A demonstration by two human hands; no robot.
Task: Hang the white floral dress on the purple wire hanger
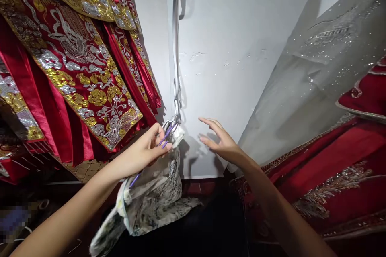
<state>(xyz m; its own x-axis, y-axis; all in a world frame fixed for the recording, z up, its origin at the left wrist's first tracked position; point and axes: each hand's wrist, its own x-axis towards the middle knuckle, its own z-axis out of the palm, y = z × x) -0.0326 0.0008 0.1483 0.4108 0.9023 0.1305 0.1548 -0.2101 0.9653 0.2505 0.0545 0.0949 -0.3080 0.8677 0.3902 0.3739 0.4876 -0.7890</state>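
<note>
My left hand (153, 144) is closed in a pinch around a thin purple cord (171, 129), looped near the fingertips. Below it hangs a mottled grey-and-white cloth piece (159, 200) with a pale, thick edge; its exact kind is unclear. A white bunched part (179, 134) of it shows just beyond the fingers, close to the wall. To the right, my right hand (220, 140) is held in the air with fingers stretched out and apart, nothing in it. A gap separates it from the cloth and the cord.
Red garments with gold and silver embroidery (99, 84) hang at the left. A sheer glittering white fabric (301, 76) and a red beaded garment (337, 160) occupy the right. Between them, a pale strap (175, 40) runs down the white wall (223, 28).
</note>
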